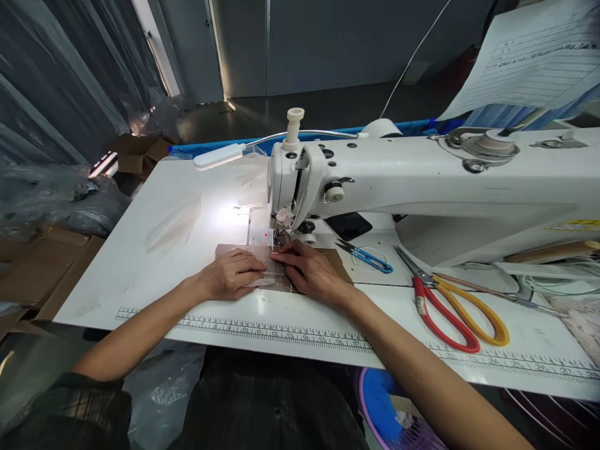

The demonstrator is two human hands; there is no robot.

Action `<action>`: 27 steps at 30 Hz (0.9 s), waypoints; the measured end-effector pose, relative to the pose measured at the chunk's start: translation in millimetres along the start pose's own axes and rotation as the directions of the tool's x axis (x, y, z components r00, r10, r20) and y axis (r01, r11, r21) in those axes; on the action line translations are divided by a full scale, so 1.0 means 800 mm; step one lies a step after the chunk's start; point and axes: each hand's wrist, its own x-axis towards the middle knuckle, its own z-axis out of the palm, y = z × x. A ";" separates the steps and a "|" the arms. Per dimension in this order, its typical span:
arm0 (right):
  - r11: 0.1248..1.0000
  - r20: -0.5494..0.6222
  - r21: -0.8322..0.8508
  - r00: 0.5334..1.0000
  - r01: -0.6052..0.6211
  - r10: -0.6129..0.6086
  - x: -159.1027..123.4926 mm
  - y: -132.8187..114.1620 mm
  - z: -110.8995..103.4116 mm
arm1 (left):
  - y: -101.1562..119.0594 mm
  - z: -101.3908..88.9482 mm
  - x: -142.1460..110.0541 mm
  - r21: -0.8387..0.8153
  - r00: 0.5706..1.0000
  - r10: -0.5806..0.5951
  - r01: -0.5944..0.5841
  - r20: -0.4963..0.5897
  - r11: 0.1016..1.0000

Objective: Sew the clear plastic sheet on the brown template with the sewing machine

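Note:
Just in front of the sewing machine's needle area lies a small piece of sheer whitish fabric (267, 265) on a brown sheet (335, 259). My left hand (232, 274) rests flat on the left side of these pieces, fingers stretched out towards the fabric. From the right, my right hand (312, 269) has its thumb and forefinger closed on the fabric near the presser foot (281, 236); the exact pinch is partly hidden. The white sewing machine (365, 169) stands right behind both hands, its lamp (219, 156) lighting the table at the left.
Blue thread snips (368, 255) and large scissors with red and yellow handles (445, 294) lie to the right. A dark phone-like object (349, 225) sits under the machine arm. A printed ruler (281, 331) runs along the table's front edge. Cardboard boxes (51, 262) stand at left.

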 end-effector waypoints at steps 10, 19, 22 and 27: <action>0.998 -0.031 -0.047 0.999 -0.030 0.029 -0.001 -0.002 0.006 | -0.014 -0.011 0.006 -0.118 0.870 -0.370 0.426 0.326 0.897; 0.999 -0.041 -0.043 0.999 -0.011 0.010 -0.001 -0.004 0.003 | -0.008 -0.023 0.030 -0.070 0.958 -0.150 0.172 0.245 0.983; 1.000 -0.029 -0.001 0.999 -0.030 0.030 0.000 -0.003 0.001 | 0.007 -0.015 0.024 -0.037 0.990 -0.002 0.007 0.144 0.999; 0.999 -0.002 -0.037 1.000 -0.008 0.008 0.005 -0.007 0.000 | 0.015 -0.004 0.017 0.009 1.000 0.024 -0.024 0.016 1.000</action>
